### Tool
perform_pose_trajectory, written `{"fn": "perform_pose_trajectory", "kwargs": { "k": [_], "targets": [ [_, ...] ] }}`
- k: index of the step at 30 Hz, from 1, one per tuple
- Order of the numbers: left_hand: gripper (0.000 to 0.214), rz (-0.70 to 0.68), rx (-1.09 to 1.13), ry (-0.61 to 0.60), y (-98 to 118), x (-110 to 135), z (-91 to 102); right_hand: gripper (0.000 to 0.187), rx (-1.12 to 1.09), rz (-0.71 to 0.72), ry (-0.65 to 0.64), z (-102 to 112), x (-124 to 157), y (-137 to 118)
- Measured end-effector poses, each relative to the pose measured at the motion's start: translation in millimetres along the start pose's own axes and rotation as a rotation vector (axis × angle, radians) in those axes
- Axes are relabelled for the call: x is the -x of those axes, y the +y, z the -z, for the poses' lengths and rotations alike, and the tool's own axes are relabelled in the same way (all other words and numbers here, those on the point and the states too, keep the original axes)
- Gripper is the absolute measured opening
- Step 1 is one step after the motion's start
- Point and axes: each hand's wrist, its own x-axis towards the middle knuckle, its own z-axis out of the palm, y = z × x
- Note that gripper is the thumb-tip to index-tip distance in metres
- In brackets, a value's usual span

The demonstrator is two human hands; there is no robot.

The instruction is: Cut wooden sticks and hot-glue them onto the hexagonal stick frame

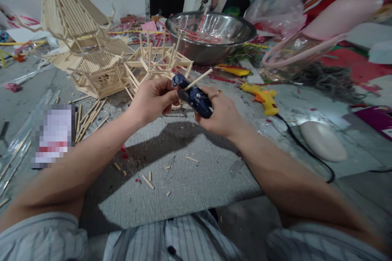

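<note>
Above the near part of the table, my right hand [219, 110] is wrapped around a dark blue hand cutter [199, 100]. A thin wooden stick [200, 78] lies across the cutter's head and points up to the right. My left hand [154, 100] pinches at the stick's lower end, its fingertips close against the cutter; the exact grip is partly hidden. Just behind both hands stands an open frame of glued wooden sticks [180, 64] with several uprights. To its left is a larger stick-built model [101, 69] with a pointed roof [61, 4].
A steel bowl [211, 51] stands behind. On the right lie a yellow glue gun [266, 100] with a black cord and a pale oval object [323, 140]. Loose sticks [92, 118] and a phone [53, 134] are at the left. Cut stick bits [148, 182] litter the grey tabletop [183, 195].
</note>
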Motion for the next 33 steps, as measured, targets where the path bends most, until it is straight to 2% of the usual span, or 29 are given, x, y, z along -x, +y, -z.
{"fn": "perform_pose_trajectory", "kwargs": {
  "k": [16, 25, 33],
  "targets": [
    [0.021, -0.015, -0.077, 0.015, 3, 0, 0.6, 0.054, -0.015, -0.072, -0.026, -2, 3, 0],
    [0.012, -0.171, -0.237, 0.062, -3, 1, 0.2, 0.038, -0.043, -0.078, -0.045, -1, 1, -3],
    [0.009, -0.286, -0.415, 0.122, -12, 4, 1.5, 0.032, 0.019, -0.122, -0.12, -1, -1, -9]
  ]
}}
